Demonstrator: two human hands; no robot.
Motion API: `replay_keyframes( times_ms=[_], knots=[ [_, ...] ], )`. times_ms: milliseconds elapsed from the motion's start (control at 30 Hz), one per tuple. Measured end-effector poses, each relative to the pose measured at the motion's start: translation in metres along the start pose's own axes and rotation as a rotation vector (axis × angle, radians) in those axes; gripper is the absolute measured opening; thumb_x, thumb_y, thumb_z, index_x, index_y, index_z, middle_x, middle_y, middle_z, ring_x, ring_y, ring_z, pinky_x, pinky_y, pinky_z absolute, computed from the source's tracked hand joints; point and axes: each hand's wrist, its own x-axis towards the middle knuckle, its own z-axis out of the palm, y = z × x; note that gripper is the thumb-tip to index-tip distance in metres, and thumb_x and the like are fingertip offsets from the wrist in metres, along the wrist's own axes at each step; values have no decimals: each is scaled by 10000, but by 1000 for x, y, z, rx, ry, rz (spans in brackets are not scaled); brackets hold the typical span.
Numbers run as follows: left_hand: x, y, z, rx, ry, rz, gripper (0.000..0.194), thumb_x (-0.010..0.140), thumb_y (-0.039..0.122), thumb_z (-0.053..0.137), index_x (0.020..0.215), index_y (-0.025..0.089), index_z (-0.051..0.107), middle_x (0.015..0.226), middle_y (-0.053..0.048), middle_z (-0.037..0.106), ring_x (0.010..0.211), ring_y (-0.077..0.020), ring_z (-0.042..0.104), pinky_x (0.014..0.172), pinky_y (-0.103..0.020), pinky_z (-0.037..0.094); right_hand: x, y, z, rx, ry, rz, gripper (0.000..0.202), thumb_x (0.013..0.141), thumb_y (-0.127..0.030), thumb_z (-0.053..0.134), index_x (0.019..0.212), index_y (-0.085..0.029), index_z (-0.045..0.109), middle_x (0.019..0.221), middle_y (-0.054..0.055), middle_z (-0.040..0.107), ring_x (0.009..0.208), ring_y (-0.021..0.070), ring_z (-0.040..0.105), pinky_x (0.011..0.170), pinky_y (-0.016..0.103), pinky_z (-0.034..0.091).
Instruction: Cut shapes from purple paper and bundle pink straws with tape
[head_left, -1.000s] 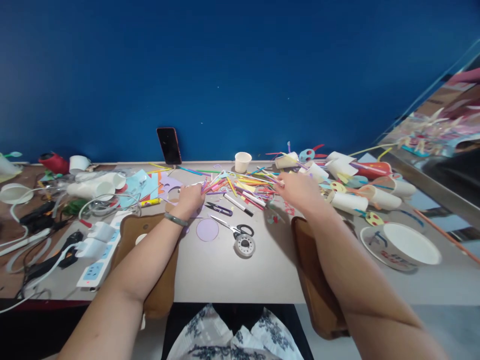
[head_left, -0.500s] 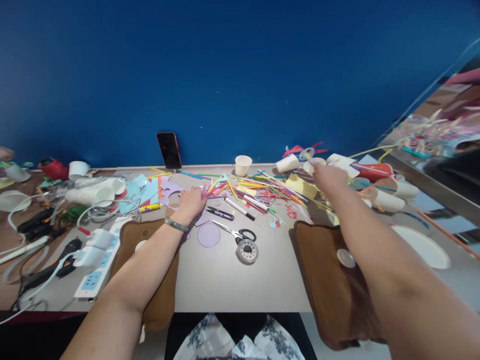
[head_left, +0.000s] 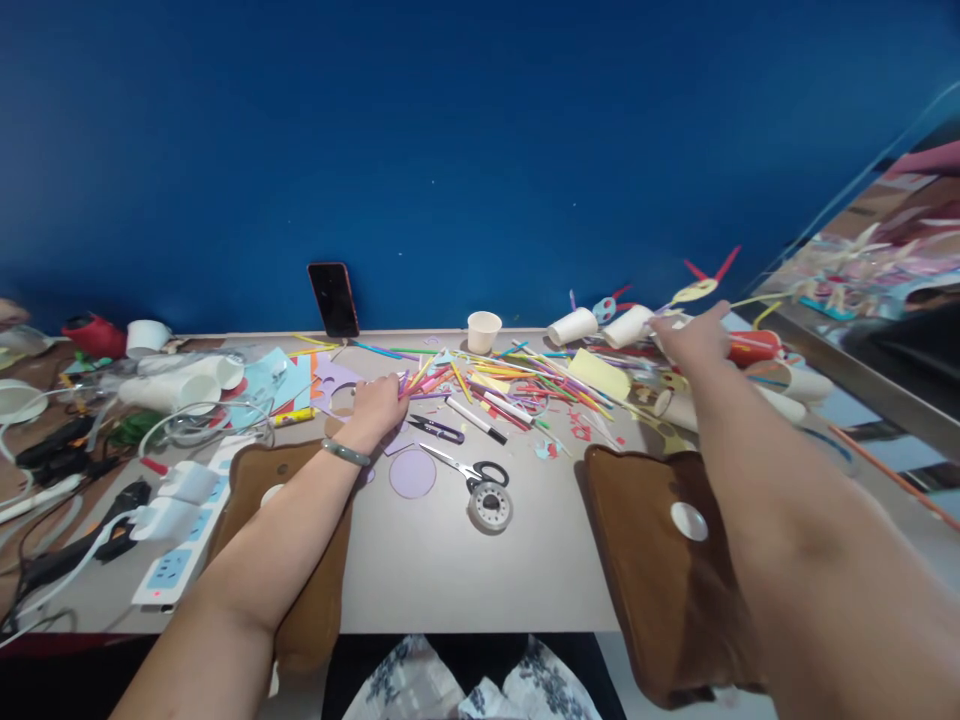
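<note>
My left hand, with a bangle at the wrist, lies at the left end of a pile of thin coloured pipe cleaners. Its fingers curl over several stem ends. At the back right, my right hand is closed at a white paper cup, mostly hidden by the fingers. A yellow paper disc with two red strips stands up just above that hand. Left of it, two white paper cups lie on their sides, with a blue paper face between them.
Scissors, a tape roll, thread snips and a marker lie mid-table. An upright paper cup and a phone stand by the wall. A power strip with cables is at left; brown pads overhang the front edge.
My right hand has moved right, away from the cups by the wall. The yellow disc with red strips now shows above it. My left hand stays by the pipe cleaners; the view shifts slightly.
</note>
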Motion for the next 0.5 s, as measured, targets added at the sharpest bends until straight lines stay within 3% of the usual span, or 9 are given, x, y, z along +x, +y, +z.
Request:
replay_keyframes(
  times_ms=[67,167,233,333,500],
  knots=[
    [1,0,2,11,2,-1,307,943,329,407,1073,153,623,1063,-169,726,1030,-312,673,923,-422,418,-7,-11,6,57,30,26,743,1023,-518,379,1457,80,300,1138,372,608,1012,263,620,735,390,348],
    [3,-2,5,29,5,5,315,945,339,408,1072,157,631,1054,-164,729,1040,-318,674,928,-425,418,-11,-34,22,272,-133,-94,644,947,-584,510,1349,-80,533,1182,257,661,1056,279,616,786,355,383],
    [3,-3,7,31,16,4,319,948,348,409,1074,161,635,1051,-157,731,1044,-314,676,931,-421,419,-9,-50,34,296,-176,-82,617,889,-578,602,1253,-80,620,1141,239,687,1013,295,628,791,349,413],
    [3,-5,9,25,33,-5,324,949,364,412,1070,168,640,1047,-151,732,1044,-309,678,928,-412,421,-2,-67,48,371,-258,-82,419,881,-456,634,1057,-84,715,971,189,727,865,283,649,755,351,448],
    [5,-7,9,13,42,-10,292,930,337,418,1015,176,646,993,-135,741,985,-311,690,892,-420,427,8,-71,50,422,-171,-171,269,900,-319,586,1010,-109,714,990,162,724,865,250,636,790,332,455]
  ],
)
